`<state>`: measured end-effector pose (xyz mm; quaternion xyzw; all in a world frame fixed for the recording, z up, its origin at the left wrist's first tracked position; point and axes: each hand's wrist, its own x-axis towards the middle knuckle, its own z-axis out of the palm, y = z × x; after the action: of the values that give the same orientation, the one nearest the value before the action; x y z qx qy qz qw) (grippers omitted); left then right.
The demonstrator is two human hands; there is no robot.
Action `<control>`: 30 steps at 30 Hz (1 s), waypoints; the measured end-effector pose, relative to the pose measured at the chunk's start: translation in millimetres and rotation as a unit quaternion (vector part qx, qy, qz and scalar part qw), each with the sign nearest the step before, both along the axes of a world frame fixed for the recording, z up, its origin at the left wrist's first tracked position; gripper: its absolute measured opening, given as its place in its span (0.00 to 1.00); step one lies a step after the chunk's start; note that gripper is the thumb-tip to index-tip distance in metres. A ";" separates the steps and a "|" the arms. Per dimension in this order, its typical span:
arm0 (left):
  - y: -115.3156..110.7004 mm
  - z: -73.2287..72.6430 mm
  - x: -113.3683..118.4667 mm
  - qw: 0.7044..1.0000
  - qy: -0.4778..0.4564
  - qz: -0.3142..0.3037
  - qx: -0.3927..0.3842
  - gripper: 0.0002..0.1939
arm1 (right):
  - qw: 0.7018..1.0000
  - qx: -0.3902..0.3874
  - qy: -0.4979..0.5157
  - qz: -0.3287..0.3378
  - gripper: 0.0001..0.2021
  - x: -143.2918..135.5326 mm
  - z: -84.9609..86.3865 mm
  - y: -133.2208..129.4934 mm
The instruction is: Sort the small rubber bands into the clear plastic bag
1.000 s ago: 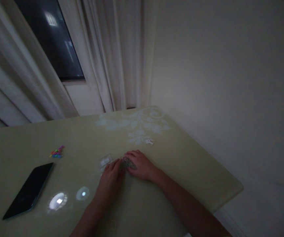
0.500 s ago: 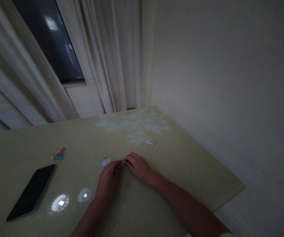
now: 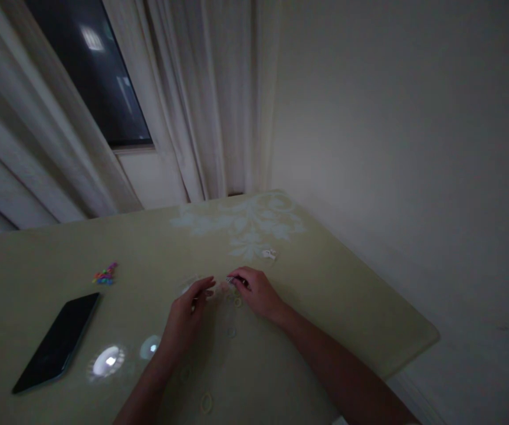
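In the head view, pale curtains [image 3: 219,100] flank a dark window [image 3: 99,77], with a plain wall [image 3: 396,153] to the right. Below is a greenish table [image 3: 325,283] bearing a whitish floral pattern [image 3: 254,221]. The person's right hand [image 3: 258,295] pinches a small dark-and-light piece [image 3: 232,280] in its fingertips, just above the table near its middle. The left hand [image 3: 186,310] is just beside it, fingers curved; whether it grips anything cannot be told. A faint ring [image 3: 206,403] lies nearer the person. A black tablet-like device [image 3: 57,342] and a cluster of colourful bits [image 3: 105,274] lie well to the left; a small white item [image 3: 269,254] lies beyond the right hand.
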<state>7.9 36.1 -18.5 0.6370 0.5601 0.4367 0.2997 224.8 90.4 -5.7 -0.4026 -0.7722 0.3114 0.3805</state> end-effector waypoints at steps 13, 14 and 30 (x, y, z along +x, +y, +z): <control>0.8 4.0 0.7 1.000 0.003 0.004 -0.005 0.16 | 1.000 -0.005 -0.013 -0.004 0.07 1.1 0.1 -0.3; 0.7 4.9 1.1 1.000 0.002 0.004 -0.004 0.16 | 1.000 -0.004 -0.013 -0.005 0.07 1.1 -0.5 -0.1; -29.9 43.6 -54.0 0.925 0.202 -0.185 -0.263 0.06 | 1.000 -0.005 -0.017 -0.016 0.11 0.8 -0.9 0.1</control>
<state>-46.1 6.2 25.1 0.7022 0.5755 0.0729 0.4127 225.7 90.5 -6.6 -0.4215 -0.7705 0.3024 0.3706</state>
